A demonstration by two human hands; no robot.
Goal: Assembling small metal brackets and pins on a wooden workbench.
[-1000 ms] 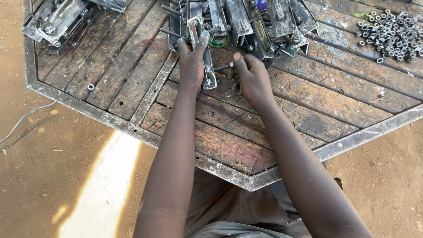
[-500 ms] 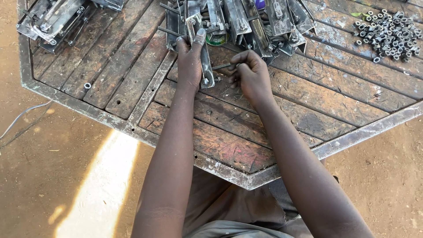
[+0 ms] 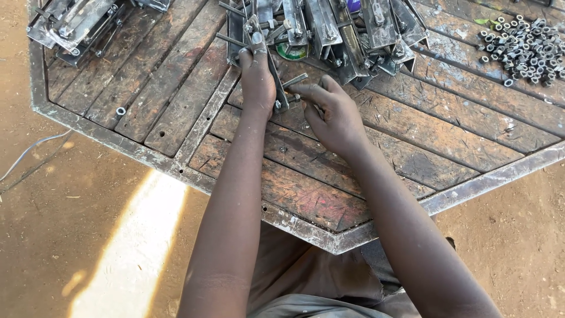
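While the head camera looks straight down, both forearms reach forward over a bench (image 3: 176, 100) of weathered wooden planks set in a metal frame; the bench stands on bare brown earth, with a bright strip of sunlight on the ground at lower left.

Left hand (image 3: 257, 79): closed around a long flat metal bracket (image 3: 275, 76); the bracket runs from the pile above down to just below the hand, lying against the planks; index finger stretched up along it, thumb side pressed to it.

Right hand (image 3: 331, 112): fingers curled, thumb and forefinger pinched on a short bolt (image 3: 294, 80); the bolt is tilted, its inner end touching the lower end of the bracket; so the right hand grips the bolt, and the two hands sit just beside each other at the bench's near middle.

Beyond the hands: a heap of similar steel brackets (image 3: 347, 29) lying side by side along the top edge, touching the held bracket's far end; a round green-rimmed tin (image 3: 291, 52) half hidden beneath them; a second, smaller cluster of metal parts (image 3: 79, 23) at upper left, well apart; a pile of loose nuts (image 3: 521, 44) at upper right, well apart; a single nut (image 3: 120, 111) alone on the left planks; a thin cable (image 3: 29, 150) trailing over the earth at left.
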